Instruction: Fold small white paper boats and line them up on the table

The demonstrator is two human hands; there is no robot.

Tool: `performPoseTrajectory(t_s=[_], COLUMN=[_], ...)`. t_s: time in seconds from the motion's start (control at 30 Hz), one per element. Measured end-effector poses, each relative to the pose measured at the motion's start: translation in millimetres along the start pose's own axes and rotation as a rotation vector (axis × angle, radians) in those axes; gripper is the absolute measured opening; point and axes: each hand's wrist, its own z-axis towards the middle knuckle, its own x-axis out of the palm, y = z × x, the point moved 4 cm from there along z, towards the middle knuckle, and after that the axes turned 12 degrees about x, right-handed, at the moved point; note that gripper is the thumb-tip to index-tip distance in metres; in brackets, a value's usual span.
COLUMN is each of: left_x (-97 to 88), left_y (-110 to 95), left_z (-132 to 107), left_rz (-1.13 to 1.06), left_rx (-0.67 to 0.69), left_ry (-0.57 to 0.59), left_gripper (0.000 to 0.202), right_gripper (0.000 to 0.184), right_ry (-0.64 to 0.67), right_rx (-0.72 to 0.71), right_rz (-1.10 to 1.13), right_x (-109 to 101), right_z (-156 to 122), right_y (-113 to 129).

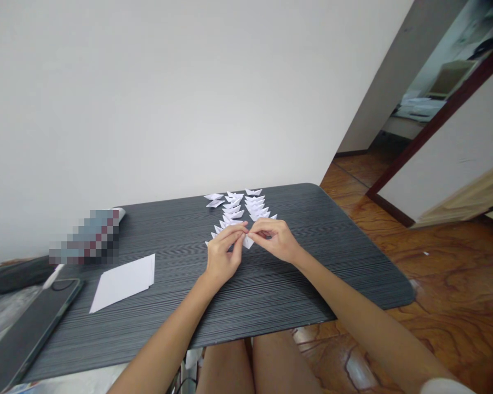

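Note:
Between my two hands is a small folded piece of white paper (248, 241), its pointed lower end showing below the fingertips. My left hand (225, 251) pinches it from the left, thumb against fingers. From the right, my right hand (277, 238) pinches the same paper with thumb and forefinger. Just behind the hands stand rows of small white paper boats (232, 208), several in each row. My hands and fingers hide some of the nearest boats.
Everything sits on a dark grooved table (176, 295) against a white wall. A stack of white paper sheets (125, 282) lies at the left. Farther left are a dark phone-like device (33, 334) and a blurred-out packet (92, 238). Wooden floor (452, 295) shows at the right.

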Motion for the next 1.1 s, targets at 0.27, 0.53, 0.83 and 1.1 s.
performPoseTrajectory(t_s=[0.27,0.53,0.83,1.1], left_x=[1.0,-8.1,4.6,5.0], left_y=[-2,5,17,22], left_z=[-1,0,-10,-9], left_rz=[-0.02,-0.027,-0.201,-0.201], left_rx=[-0.002,-0.09,-0.321,-0.349], left_ry=[-0.02,-0.08,0.045,0.093], left_gripper=[0.018,0.016,0.016,0.016], right_gripper=[0.013,0.012,0.013,0.01], right_ry=[0.018,0.001,-0.063,-0.028], right_rx=[0.016,0.08,-0.003,-0.086], right_rz=[0.054,0.141,0.002,-0.082], right_x=[0,-1,-4,-2], right_z=[0,2,2,-2], right_y=[0,-8,-1,3])
